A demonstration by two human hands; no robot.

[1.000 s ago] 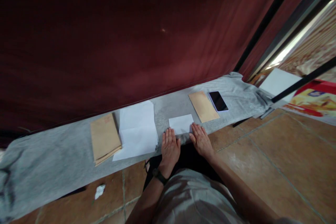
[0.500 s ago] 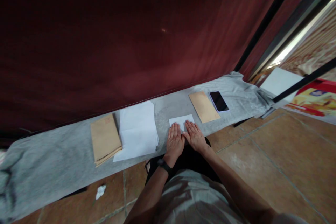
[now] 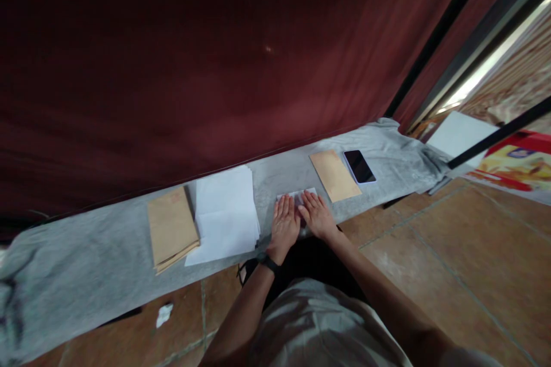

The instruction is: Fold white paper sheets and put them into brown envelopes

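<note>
Both my hands lie flat, side by side, on a small folded white paper (image 3: 298,194) on the grey cloth (image 3: 94,264). My left hand (image 3: 284,222), with a black band at the wrist, covers the paper's left part with fingers stretched out. My right hand (image 3: 317,214) covers the right part, fingers also flat and nearly touching the left hand. Only the paper's far edge shows beyond my fingertips.
A stack of white sheets (image 3: 225,213) and a pile of brown envelopes (image 3: 171,226) lie to the left. A single brown envelope (image 3: 334,174) and a dark phone (image 3: 359,166) lie to the right. A dark red curtain (image 3: 193,57) hangs behind; tiled floor (image 3: 451,241) in front.
My hands slid from the near edge of the folded paper forward and together, now covering most of it.
</note>
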